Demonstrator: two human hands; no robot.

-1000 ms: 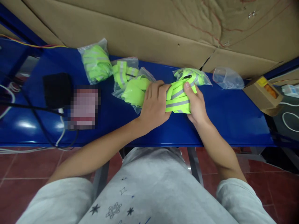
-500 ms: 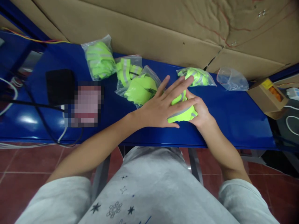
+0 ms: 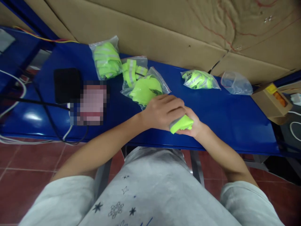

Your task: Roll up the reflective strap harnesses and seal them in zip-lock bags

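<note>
A bundle of neon-yellow reflective strap (image 3: 182,123) with a grey stripe is held between my two hands, above the front of the blue table. My left hand (image 3: 163,111) curls over its top and left side, fingers closed round it. From below and the right, my right hand (image 3: 194,124) grips the same bundle; most of its fingers are hidden behind the left hand. Just beyond my left hand lies a clear bag holding a neon-yellow roll (image 3: 145,89). Two more bags of similar strap, a striped bundle (image 3: 107,59) and a looped one (image 3: 131,72), lie to its left.
On the blue table (image 3: 225,125), another bag of yellow strap (image 3: 199,79) lies at the back, beside an empty clear bag (image 3: 236,83). A cardboard box (image 3: 270,103) stands at the right end. A black box (image 3: 66,85) and cables (image 3: 44,103) occupy the left, near a blurred pink object (image 3: 92,102).
My left hand has gone from spread fingers to closed round the strap bundle. Both hands have come slightly lower and nearer to me, and less of the bundle shows.
</note>
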